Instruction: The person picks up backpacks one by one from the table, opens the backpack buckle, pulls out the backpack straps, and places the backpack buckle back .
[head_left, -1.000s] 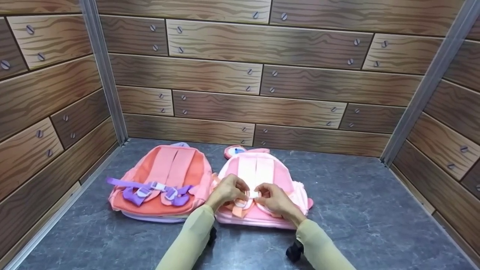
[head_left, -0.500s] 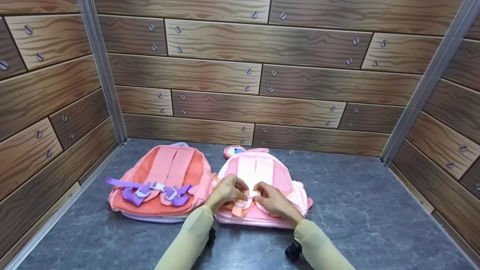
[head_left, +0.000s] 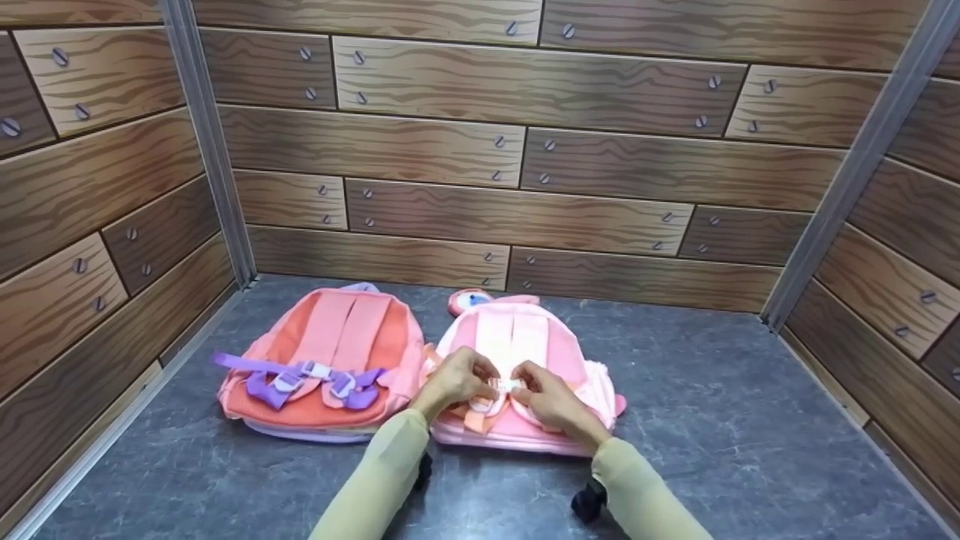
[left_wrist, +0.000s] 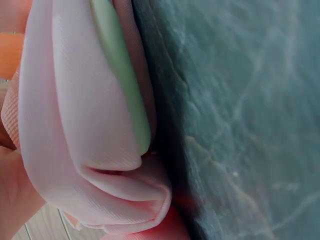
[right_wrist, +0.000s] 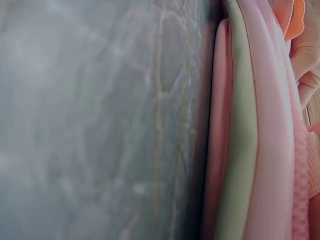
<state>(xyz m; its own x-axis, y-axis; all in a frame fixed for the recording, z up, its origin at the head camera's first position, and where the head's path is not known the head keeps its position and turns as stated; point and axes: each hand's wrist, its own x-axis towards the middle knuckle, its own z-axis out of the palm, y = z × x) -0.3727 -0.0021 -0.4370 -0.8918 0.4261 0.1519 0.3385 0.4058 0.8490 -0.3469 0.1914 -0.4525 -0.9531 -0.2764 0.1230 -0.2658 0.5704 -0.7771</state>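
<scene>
White buckle, pinched at either end by fingers of left hand and right hand; pink backpack lies beneath them, straps up, presumably for access; coral backpack lies left of fingers.

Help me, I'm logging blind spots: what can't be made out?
Head: whether the white buckle is fastened; tiny, partly covered by the left hand and right hand.
Head: fronts of the pink backpack and coral backpack; both face down.
Left wrist: finger grip, hidden by the pink backpack and left edge.
</scene>
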